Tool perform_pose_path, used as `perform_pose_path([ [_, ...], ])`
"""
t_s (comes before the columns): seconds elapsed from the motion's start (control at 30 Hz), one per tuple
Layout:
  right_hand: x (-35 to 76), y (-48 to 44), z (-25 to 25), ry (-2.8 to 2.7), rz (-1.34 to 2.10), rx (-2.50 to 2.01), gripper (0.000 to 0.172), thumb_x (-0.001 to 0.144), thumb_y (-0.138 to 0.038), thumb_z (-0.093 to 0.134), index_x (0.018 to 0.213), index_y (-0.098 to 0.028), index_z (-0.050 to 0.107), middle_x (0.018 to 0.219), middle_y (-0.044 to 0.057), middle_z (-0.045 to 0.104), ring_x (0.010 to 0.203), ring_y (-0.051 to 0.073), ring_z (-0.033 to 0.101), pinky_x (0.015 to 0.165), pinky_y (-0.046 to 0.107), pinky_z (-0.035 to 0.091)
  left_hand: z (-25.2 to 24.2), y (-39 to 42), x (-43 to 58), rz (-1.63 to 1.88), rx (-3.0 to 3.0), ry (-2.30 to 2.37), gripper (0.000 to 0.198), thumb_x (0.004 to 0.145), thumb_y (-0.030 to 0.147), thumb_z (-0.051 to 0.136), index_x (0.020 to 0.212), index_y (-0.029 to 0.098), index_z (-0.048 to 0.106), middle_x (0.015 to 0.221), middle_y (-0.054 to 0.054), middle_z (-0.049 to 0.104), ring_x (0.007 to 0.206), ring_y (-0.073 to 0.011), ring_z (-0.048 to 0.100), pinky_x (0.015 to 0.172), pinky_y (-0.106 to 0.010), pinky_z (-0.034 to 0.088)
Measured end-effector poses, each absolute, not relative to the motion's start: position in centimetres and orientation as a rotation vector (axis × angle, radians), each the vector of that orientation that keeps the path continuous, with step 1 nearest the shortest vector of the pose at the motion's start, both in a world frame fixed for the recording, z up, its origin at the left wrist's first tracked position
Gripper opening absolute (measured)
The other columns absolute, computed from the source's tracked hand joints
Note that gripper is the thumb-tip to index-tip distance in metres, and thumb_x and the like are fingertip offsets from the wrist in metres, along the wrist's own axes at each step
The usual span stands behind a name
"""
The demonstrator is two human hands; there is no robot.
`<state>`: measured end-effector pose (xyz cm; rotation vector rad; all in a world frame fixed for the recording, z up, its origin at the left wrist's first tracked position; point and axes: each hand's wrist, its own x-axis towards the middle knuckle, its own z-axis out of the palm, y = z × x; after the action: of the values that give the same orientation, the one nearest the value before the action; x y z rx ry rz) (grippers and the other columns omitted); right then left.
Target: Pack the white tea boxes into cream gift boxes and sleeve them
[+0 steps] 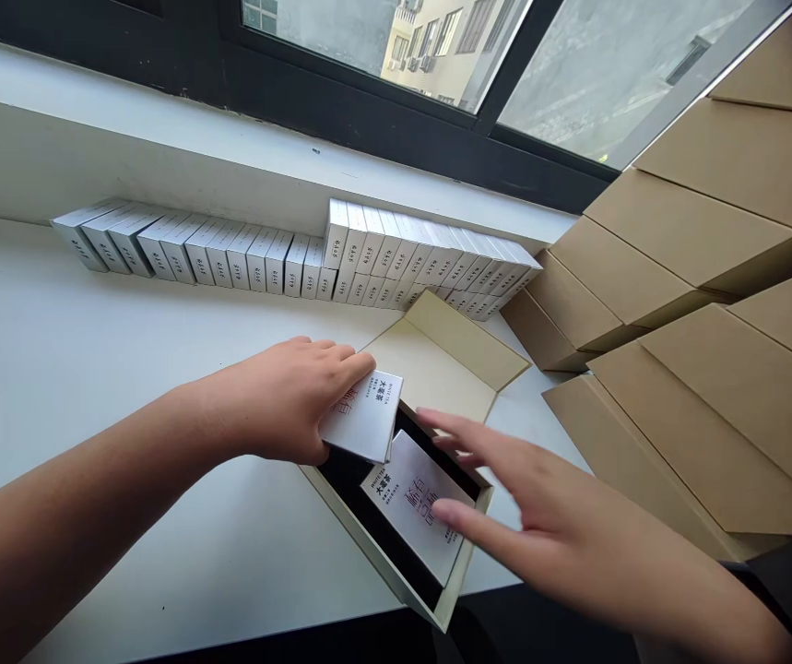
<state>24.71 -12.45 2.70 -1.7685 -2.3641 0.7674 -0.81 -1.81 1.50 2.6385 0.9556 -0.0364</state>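
Observation:
An open cream gift box [382, 553] with a black lining lies at the near edge of the white table [91, 369], its lid [437, 364] folded back. My left hand [285, 397] grips a small white printed box [362, 417] and holds it tilted over the box's left slot. A second small white box [413, 503] lies inside on the right. My right hand [540, 507] hovers over it with fingers spread, its fingertips touching or just above that box.
A long row of small white boxes [230, 258] lines the wall under the window, stacked two high at the right [423, 258]. Stacks of brown cardboard boxes [700, 369] fill the right side.

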Motion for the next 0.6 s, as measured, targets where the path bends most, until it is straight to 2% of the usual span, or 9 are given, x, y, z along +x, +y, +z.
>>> perform_pose_path([
  [0.07,26.0,-13.5,1.2,-2.249,0.485,-1.801,0.070,0.090,-0.055,0.061,0.153,-0.037,0.036,0.154,0.006,0.047,0.138,0.036,0.048,0.112,0.055,0.044,1.6,-1.7,-1.2,-0.044,2.622,0.981,0.040,0.065,0.032,0.073,0.098,0.025,0.051,0.101,-0.004,0.065,0.091,-0.0245,0.060,0.076,-0.035,0.042],
  [0.13,27.0,-14.0,-0.9,-2.102,0.371,-1.937,0.081,0.086,-0.060,0.065,0.155,-0.034,0.033,0.160,0.008,0.038,0.149,0.039,0.033,0.119,0.062,0.033,1.9,-1.6,-1.6,-0.037,2.616,0.994,0.038,0.066,0.032,0.072,0.099,0.025,0.054,0.101,-0.004,0.065,0.094,-0.0253,0.060,0.078,-0.035,0.042],
  [0.2,27.6,-13.9,-3.2,-1.912,0.523,-2.104,0.090,0.083,-0.066,0.064,0.158,-0.032,0.026,0.164,0.010,0.031,0.152,0.040,0.026,0.119,0.065,0.031,2.1,-1.5,-1.9,-0.029,2.623,0.991,0.038,0.068,0.032,0.072,0.101,0.027,0.055,0.102,-0.004,0.066,0.098,-0.0265,0.059,0.083,-0.037,0.042],
  [0.27,28.0,-13.4,-4.8,-1.755,0.808,-2.132,0.088,0.086,-0.067,0.059,0.159,-0.033,0.025,0.166,0.009,0.029,0.152,0.038,0.026,0.118,0.063,0.034,2.3,-1.5,-2.1,-0.034,2.629,0.974,0.038,0.069,0.034,0.072,0.103,0.027,0.056,0.102,-0.004,0.066,0.098,-0.0268,0.059,0.088,-0.039,0.041],
  [0.33,28.1,-12.6,-5.3,-1.716,1.052,-2.016,0.078,0.089,-0.064,0.056,0.157,-0.034,0.032,0.165,0.006,0.031,0.153,0.034,0.025,0.120,0.059,0.031,2.3,-1.5,-2.1,-0.046,2.633,0.955,0.038,0.069,0.034,0.072,0.103,0.027,0.056,0.101,-0.004,0.066,0.094,-0.0260,0.059,0.089,-0.040,0.040],
  [0.4,28.2,-11.8,-4.7,-1.769,1.212,-1.901,0.068,0.090,-0.060,0.058,0.151,-0.032,0.045,0.160,0.005,0.040,0.154,0.032,0.022,0.123,0.057,0.025,2.1,-1.6,-2.2,-0.054,2.640,0.937,0.040,0.069,0.035,0.072,0.104,0.027,0.055,0.099,-0.003,0.066,0.091,-0.0251,0.059,0.088,-0.040,0.040],
  [0.47,28.3,-11.2,-3.4,-1.827,1.320,-1.862,0.058,0.090,-0.056,0.059,0.142,-0.030,0.058,0.151,0.005,0.054,0.153,0.033,0.026,0.123,0.057,0.025,2.0,-1.7,-2.1,-0.041,2.642,0.931,0.043,0.070,0.035,0.072,0.108,0.028,0.055,0.101,-0.003,0.066,0.092,-0.0250,0.059,0.088,-0.040,0.040],
  [0.6,29.0,-10.5,-0.9,-1.860,1.456,-1.864,0.040,0.093,-0.046,0.057,0.127,-0.032,0.071,0.133,0.003,0.068,0.133,0.035,0.056,0.109,0.052,0.048,2.0,-2.0,-1.6,0.004,2.634,0.915,0.052,0.073,0.034,0.069,0.122,0.030,0.052,0.110,-0.005,0.065,0.100,-0.0271,0.059,0.092,-0.040,0.038],
])
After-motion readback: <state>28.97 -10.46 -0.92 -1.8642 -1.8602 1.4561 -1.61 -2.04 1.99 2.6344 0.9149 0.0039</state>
